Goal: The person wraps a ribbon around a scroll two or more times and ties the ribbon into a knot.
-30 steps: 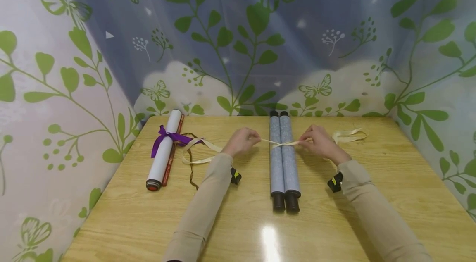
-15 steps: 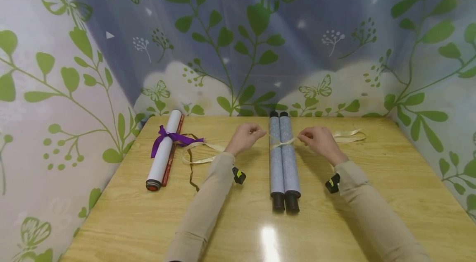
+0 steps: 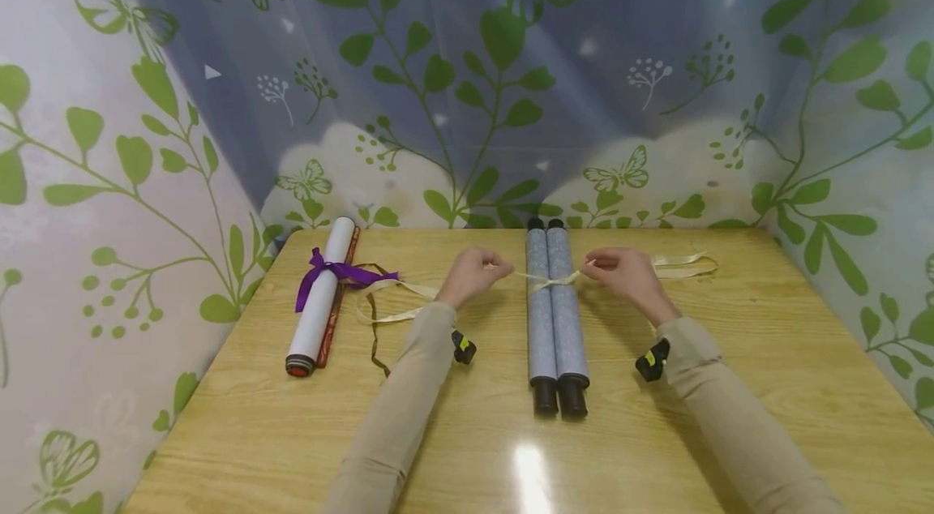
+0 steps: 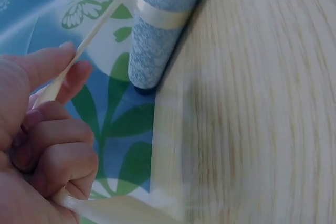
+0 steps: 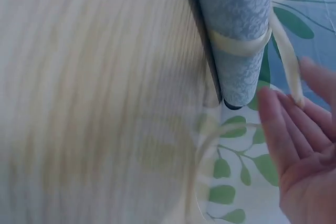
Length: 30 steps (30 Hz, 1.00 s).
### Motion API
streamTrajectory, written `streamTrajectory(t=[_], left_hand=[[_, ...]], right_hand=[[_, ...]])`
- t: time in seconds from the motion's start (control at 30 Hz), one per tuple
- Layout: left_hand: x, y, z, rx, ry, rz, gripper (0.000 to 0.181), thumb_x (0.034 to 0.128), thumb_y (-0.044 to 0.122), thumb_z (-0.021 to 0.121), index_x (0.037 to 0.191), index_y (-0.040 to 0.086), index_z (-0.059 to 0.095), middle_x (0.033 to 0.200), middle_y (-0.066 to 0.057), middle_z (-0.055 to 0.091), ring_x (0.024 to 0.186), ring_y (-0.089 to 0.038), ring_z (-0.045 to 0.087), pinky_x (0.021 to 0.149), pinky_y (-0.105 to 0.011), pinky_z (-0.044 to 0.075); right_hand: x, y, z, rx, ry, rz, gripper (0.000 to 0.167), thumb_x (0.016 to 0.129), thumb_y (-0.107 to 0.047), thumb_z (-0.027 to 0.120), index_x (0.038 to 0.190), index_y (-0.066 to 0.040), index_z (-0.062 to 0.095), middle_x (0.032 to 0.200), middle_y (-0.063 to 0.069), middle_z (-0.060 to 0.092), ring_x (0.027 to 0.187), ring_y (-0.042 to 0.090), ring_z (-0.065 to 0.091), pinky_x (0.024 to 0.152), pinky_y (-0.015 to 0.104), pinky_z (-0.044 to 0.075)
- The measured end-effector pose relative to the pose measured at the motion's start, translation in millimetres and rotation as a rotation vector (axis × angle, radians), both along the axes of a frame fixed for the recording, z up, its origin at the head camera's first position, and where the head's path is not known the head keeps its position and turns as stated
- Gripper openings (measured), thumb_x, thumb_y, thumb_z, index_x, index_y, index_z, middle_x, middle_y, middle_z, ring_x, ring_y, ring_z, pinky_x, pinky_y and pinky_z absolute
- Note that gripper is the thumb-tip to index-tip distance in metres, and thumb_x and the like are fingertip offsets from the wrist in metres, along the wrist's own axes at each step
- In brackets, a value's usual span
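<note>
Two light-blue patterned scrolls [image 3: 541, 327] with dark end knobs lie side by side on the table. A cream ribbon [image 3: 558, 282] passes around both and crosses on top, also seen as a band on the blue roll [image 4: 163, 17] in the left wrist view. To their left, my left hand [image 3: 473, 275] pinches one ribbon length between thumb and forefinger, drawn taut. That ribbon's tail runs through the curled lower fingers [image 4: 63, 150]. My right hand [image 3: 626, 275] holds the other length at its fingertips, right of the scrolls; in the right wrist view this ribbon [image 5: 286, 56] hangs slightly slack.
On the left of the wooden table [image 3: 467, 417] lie a white scroll [image 3: 321, 311] tied with a purple ribbon [image 3: 353, 274] and a red patterned roll [image 3: 331, 329] beside it. A thin brown cord [image 3: 374, 336] trails nearby. A leaf-print curtain [image 3: 467, 92] hangs behind.
Both hands first hold the ribbon stretched low across the scrolls. The left hand moved in towards the scrolls, then back left, tightening its length; the right hand's length now rises from the crossing.
</note>
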State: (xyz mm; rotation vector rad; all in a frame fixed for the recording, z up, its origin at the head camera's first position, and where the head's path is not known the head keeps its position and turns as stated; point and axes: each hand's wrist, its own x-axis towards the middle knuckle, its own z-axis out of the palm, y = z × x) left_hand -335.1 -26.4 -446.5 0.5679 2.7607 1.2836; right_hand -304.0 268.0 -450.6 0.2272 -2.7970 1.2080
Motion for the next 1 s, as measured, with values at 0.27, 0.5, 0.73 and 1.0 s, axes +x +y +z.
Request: streamTrajectory(t=[0.27,0.5,0.73,1.0], left_hand=[[-1.1,-4.5,0.5,-0.057,0.019,-0.086,0.020,0.0934,0.030,0.067,0.100,0.014,0.077,0.111,-0.004,0.073,0.111,-0.024,0.064,0.096,-0.043,0.050],[-1.3,4.4,0.8,0.048,0.097,-0.123,0.026,0.1012,0.028,0.055,0.105,0.009,0.072,0.110,-0.005,0.071,0.104,-0.020,0.064,0.094,-0.039,0.050],[5.7,18.1,5.9,0.214,-0.024,-0.169,0.030,0.1022,0.035,0.052,0.100,0.008,0.066,0.090,-0.013,0.065,0.073,-0.014,0.051,0.064,-0.028,0.042],[9.1,39.4,34.9,0.390,-0.065,-0.223,0.031,0.1005,0.033,0.056,0.100,0.004,0.067,0.093,-0.002,0.067,0.099,-0.036,0.060,0.081,-0.029,0.049]], right_hand=[[-0.8,4.9,2.1,0.128,0.032,0.075,0.027,0.095,-0.018,0.065,0.113,0.003,0.069,0.102,0.022,0.072,0.080,0.030,0.072,0.060,0.030,0.057],[1.8,2.9,4.3,0.096,0.016,0.028,0.034,0.101,-0.030,0.055,0.112,-0.003,0.072,0.098,0.017,0.074,0.081,0.028,0.072,0.061,0.030,0.057],[1.3,-6.7,4.3,-0.143,0.021,-0.019,0.041,0.099,-0.036,0.058,0.124,-0.005,0.066,0.110,0.019,0.072,0.094,0.033,0.072,0.081,0.045,0.058],[-2.8,-15.0,10.3,-0.384,-0.051,-0.049,0.046,0.098,-0.036,0.060,0.125,0.001,0.063,0.121,0.022,0.066,0.095,0.016,0.070,0.092,0.044,0.054]])
